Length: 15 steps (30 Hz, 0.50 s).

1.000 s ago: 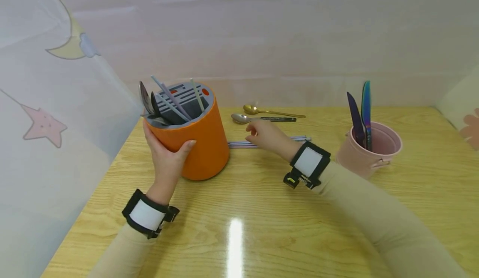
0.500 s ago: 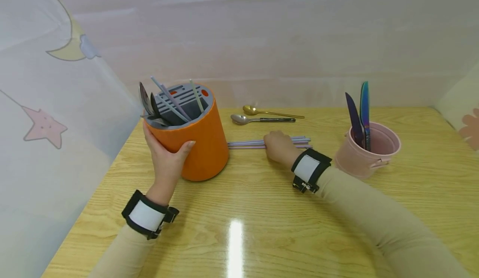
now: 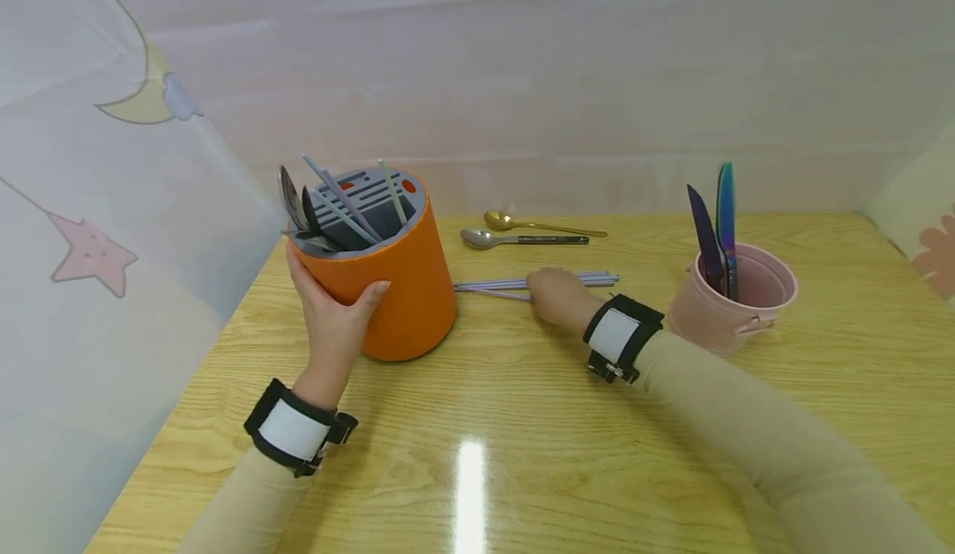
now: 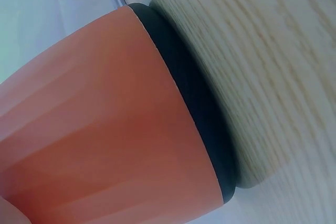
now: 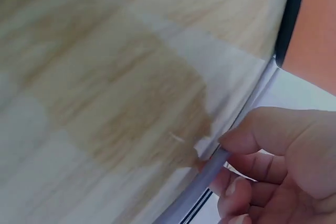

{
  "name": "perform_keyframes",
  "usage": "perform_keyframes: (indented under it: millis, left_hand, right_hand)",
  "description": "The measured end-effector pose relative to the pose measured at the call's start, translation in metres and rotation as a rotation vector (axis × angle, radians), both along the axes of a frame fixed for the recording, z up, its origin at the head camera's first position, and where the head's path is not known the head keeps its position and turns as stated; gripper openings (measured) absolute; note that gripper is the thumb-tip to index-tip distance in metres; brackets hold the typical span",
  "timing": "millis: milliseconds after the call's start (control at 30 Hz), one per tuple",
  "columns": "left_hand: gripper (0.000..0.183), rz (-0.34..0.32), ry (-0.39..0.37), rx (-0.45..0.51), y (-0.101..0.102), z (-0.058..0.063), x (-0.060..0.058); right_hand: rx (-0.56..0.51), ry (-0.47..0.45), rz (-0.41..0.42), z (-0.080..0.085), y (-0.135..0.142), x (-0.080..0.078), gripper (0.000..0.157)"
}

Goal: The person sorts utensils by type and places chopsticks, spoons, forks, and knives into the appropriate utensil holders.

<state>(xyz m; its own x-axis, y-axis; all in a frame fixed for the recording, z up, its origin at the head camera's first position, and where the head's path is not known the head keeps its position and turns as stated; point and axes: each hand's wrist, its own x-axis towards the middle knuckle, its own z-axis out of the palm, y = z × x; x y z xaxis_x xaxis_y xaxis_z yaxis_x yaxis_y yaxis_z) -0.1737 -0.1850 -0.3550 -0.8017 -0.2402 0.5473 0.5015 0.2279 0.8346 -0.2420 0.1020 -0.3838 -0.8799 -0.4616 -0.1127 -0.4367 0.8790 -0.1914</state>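
Pinching a lilac stick (image 5: pixel 198 186): right hand (image 3: pixel 559 297), just right of centre in the head view; the right wrist view shows us thumb and forefinger pressed together on it, the other fingers curled below. Gripping the holder (image 3: pixel 414 289), orange, left of centre: left hand (image 3: pixel 328 318), thumb across the near side, fingertips hidden from us.

Changed: half a second ago we saw the lilac stick lying along the row (image 3: pixel 599 279) of others; now it slants, its held end drawn toward the bottom of the frame. We take this to mean that a single stick is being parted from the row. Unchanged: the holder, with spoons (image 3: pixel 289 193) at its left rim; gold spoon (image 3: pixel 500 221) and steel spoon (image 3: pixel 552 240), upper middle.

Edges: the lilac stick's left end lies right by the holder's base; touching or not, we cannot tell. The table's (image 3: pixel 403 463) left edge runs up from lower left to the holder, near the left hand. Its back edge meets the wall (image 3: pixel 522 81) just above the spoons. To the right, a pail (image 3: pixel 701 322), pink, two knives (image 3: pixel 726 214) upright in it, bounds the right hand's side. Room for moving: widest, we judge, at lower middle.
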Motion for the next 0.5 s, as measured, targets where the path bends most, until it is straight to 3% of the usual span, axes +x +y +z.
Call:
perform_keyframes:
  millis: [133,267,400,500]
  left_hand:
    - [0.14,0.025,0.001,-0.026,0.0,-0.002,-0.001]
    - [0.139,0.019,0.009,-0.016,0.0,-0.002,-0.001]
    - [0.138,0.014,0.01,-0.009,-0.001,-0.003,-0.002]
    - [0.139,0.013,-0.005,0.006,-0.001,-0.003,-0.001]
  right_hand:
    - [-0.076,-0.063,-0.05,0.006,0.007,0.001,0.006]
    - [-0.222,-0.033,-0.132,0.021,0.013,0.006,0.011]
    - [-0.501,0.036,-0.182,0.043,0.015,0.012,0.02]
    - [-0.802,0.027,-0.188,0.06,0.013,0.017,0.023]
